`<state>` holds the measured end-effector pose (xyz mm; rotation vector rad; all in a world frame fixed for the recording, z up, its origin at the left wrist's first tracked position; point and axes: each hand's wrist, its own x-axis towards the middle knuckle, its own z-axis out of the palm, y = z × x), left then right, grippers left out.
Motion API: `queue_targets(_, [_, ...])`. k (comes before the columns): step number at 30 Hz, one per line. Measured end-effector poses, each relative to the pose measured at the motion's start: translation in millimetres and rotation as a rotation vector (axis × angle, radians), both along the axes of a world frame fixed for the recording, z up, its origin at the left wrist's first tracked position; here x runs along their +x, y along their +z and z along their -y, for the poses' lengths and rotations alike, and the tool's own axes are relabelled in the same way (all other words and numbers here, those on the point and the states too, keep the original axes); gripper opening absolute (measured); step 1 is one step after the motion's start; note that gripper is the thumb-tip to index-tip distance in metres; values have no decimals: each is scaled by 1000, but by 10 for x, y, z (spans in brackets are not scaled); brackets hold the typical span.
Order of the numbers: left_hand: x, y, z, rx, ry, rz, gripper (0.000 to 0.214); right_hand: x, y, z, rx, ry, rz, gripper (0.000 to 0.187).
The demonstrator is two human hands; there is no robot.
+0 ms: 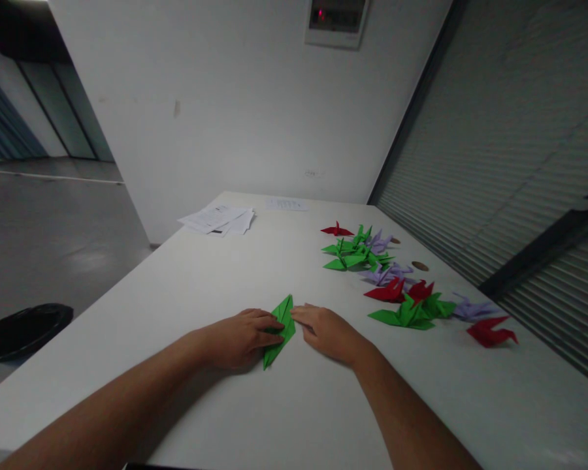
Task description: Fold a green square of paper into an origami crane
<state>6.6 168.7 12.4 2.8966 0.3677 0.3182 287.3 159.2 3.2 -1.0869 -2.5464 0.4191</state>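
A green paper folded into a narrow diamond lies on the white table in front of me, its long points toward and away from me. My left hand rests on its left side, thumb and fingers apart and laid flat over the paper, hiding part of it. At the paper's right edge is my right hand, fingers stretched out and fingertips at the edge; its thumb sits lower and apart. Whether the right fingertips press on the edge or only touch it, I cannot tell.
Folded paper cranes in green, red and lilac line the table's right side by the window blinds. Papers lie at the far left. A black-lined bin stands on the floor, left of the table.
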Motion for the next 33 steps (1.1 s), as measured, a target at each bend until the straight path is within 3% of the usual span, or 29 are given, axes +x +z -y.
queue_targets(4, [13,7,1,1,-3,19,57,-20,-12,1,35,-9,-36,59])
queue_targets(10, [16,-9,-17,-11,-15,36,59,-78,-12,85,-86,161,-41,73])
queue_targets(14, [11,-22,-27,-15,-17,28,58,-71,-10,90,-175,149,60,77])
queue_targets(21, [3,-36,-35,0,-29,46,60,-39,55,63,-230,114,177,67])
queue_targets(28, [-12,-58,-45,7,-9,1,62,20,58,70,-262,-3,210,85])
queue_targets(33, [-6,-55,-46,19,-23,36,63,15,164,89,-247,104,152,83])
